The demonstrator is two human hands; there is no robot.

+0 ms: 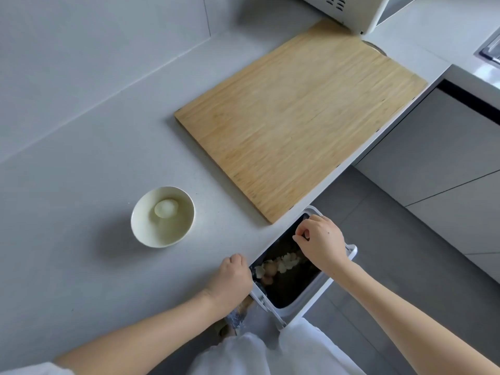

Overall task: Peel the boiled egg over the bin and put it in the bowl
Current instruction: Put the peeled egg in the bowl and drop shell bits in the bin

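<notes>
A peeled white egg (166, 208) lies inside the pale cream bowl (133, 221) on the grey counter, left of both hands. The white bin (282, 311) stands open below the counter's edge, with broken shell pieces (281, 263) on its dark liner. My left hand (232, 277) rests curled on the counter edge, touching the bin's near rim, and nothing shows in it. My right hand (322, 239) hovers over the far side of the bin's opening. Its fingers are curled and its thumb and forefinger pinched together. I see nothing between them.
A large wooden cutting board (300, 117) lies on the counter behind the bin, reaching the counter edge. A white appliance (351, 12) stands at the back, and a sink corner (489, 48) shows at the far right. Grey cabinet fronts (446, 147) face the bin.
</notes>
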